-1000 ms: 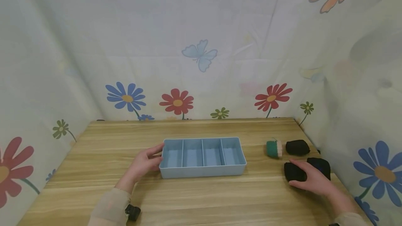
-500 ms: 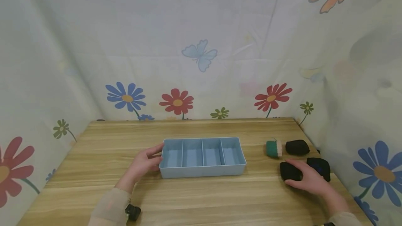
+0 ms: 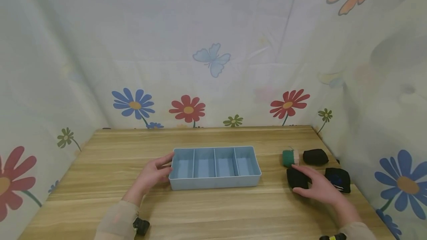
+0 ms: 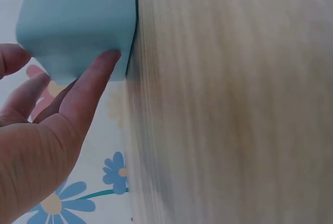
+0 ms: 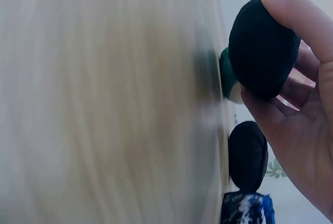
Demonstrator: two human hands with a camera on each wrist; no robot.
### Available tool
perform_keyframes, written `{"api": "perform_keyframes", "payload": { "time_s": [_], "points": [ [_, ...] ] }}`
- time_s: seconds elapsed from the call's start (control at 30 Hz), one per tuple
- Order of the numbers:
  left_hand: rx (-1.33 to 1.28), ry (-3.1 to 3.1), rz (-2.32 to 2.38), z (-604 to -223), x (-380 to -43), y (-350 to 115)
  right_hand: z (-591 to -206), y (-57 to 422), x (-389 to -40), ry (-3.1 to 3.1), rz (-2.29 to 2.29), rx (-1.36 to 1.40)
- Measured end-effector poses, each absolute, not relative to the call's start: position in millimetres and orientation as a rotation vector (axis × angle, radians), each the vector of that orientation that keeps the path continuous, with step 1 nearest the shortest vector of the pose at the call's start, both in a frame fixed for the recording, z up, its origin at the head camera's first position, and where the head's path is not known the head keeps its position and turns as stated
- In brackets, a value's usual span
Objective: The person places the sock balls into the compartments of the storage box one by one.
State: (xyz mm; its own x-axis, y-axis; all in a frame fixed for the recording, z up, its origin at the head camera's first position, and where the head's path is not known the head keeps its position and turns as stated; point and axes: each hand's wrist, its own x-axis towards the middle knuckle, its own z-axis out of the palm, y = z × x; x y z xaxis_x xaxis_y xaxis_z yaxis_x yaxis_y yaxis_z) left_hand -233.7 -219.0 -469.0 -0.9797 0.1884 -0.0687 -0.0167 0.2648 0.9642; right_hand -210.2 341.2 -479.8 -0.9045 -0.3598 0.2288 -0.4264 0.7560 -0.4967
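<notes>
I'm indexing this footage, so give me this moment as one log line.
left hand: touches left end of box | right hand: holds black bundle | on table: green-pink bundle, second black bundle, patterned dark bundle

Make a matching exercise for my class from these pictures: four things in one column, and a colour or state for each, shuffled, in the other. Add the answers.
Column 1
1. Left hand
2. Two-coloured roll
3. Right hand
4. Divided box

Column 2
A. Pale blue
B. Holds a black bundle
C. Touches one end of the divided box
D. Green and pale pink

Right pairs: 1-C, 2-D, 3-B, 4-A
</notes>
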Motion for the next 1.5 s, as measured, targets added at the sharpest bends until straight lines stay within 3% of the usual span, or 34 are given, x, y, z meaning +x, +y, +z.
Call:
{"api": "perform_keyframes", "payload": {
  "time_s": [1.5],
  "points": [
    [0.173, 2.351, 1.799, -470.9, -234.6, -219.8, -444.7, 266.2, -252.2, -2.738, 0.931, 0.783]
  ]
}}
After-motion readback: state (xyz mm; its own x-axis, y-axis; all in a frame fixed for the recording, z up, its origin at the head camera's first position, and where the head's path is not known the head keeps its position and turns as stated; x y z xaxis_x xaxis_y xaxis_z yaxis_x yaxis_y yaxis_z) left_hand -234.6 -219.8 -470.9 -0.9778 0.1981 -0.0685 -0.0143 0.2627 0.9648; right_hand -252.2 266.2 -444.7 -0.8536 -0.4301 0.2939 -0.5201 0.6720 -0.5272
